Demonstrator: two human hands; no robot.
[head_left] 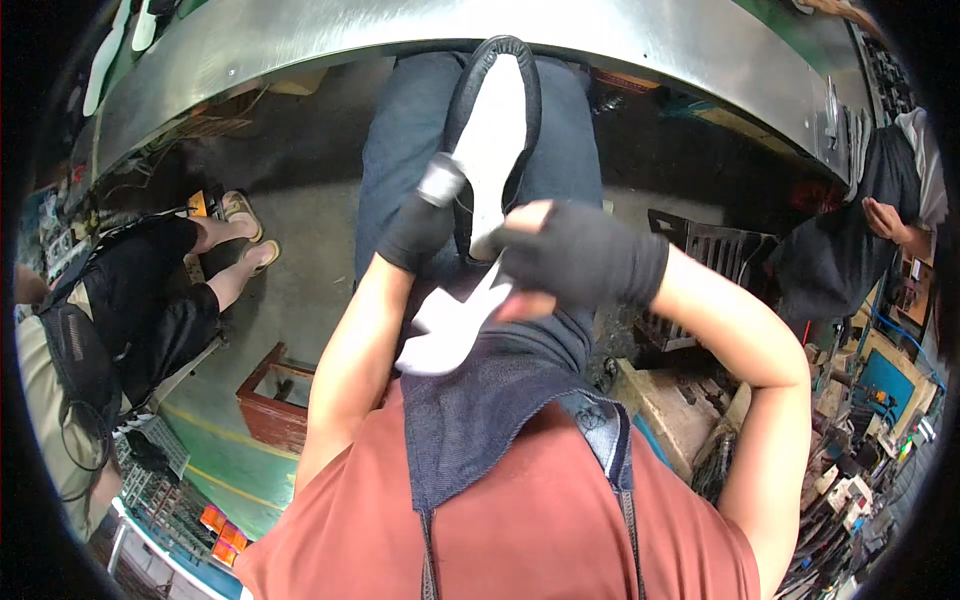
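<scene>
Black shoe [496, 125] lies sole-up along the dark trousers [398, 140], toe at the near edge of the steel bench [640, 25]; it looks stiff, probably best gripped by its sides. Farther from that bench, the right hand [580, 255] is closed on a white curved piece [447, 335], seemingly thin, light and bendable. Nearer it, the left hand [415, 232] sits against the shoe, its grip unclear.
</scene>
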